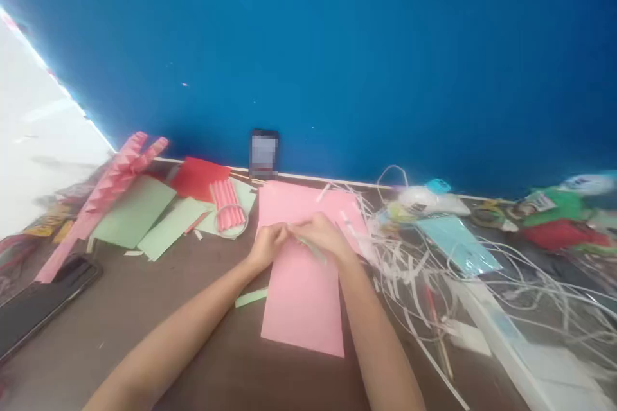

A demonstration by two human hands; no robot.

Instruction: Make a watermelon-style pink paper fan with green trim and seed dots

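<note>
Mid-frame, the left hand (267, 248) and right hand (324, 236), fingertips together, pinch 1 narrow pale-green paper strip (315, 252) above a smooth rectangular pink paper sheet (303, 308).

Pale green strip (312, 248) was thin, narrow & approx. straight, w/ its upper-L end pinched and the rest slanting down to the R over the pink paper (303, 311). Fine detail, e.g. folds, was too blurred to tell. Pink paper was plain, lying approx. flat on the dk brown table (270, 379), wider at the far end, narrower at the near; 1 pc. or 2, couldn't tell.
</note>
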